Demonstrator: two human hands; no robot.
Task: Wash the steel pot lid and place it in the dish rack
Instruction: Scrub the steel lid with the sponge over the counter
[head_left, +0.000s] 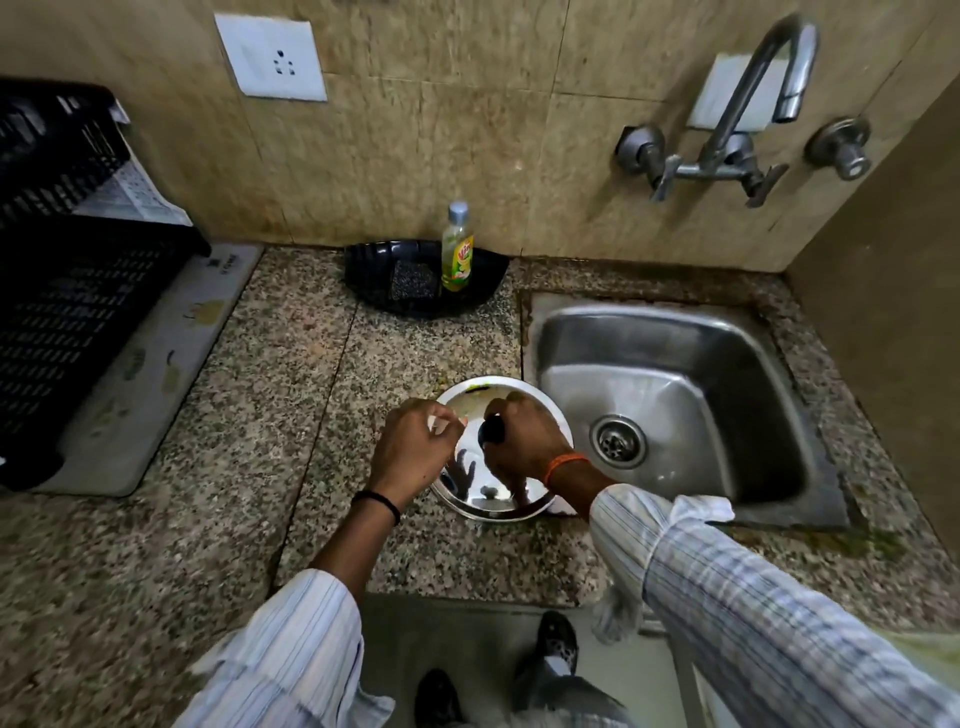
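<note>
So right now my right hand (524, 441) is curled around the black knob (492, 431) of the steel pot lid (498, 499), gripping it from above, with the lid sitting near the bottom centre of the frame on the speckled granite counter (249, 415), just left of the sink (675, 395) with its right edge over the sink's rim. My left hand (415, 449) is at the lid's left edge, fingers bent inward with the fingertips close together, and honestly I can't tell whether they're pinching the rim or just hovering over it, since that spot is blurry. You can see some yellowish-green gunk near the lid's top edge, and my fingers reflected in the shiny surface lower down. The sink itself fills the right middle of the frame, drain (618, 441) showing, and the tap (748, 104) sticks out of the tiled wall in the upper right. Up in the centre, against the wall, a black tray (374, 265) holds a dark scrub pad (413, 280) and a bottle of yellow-green dish soap (457, 249) standing upright. The black dish rack (67, 291) takes up the left side of the frame, well apart from the lid, sitting on a pale mat (156, 374). My striped sleeves and shoes show along the bottom.
</note>
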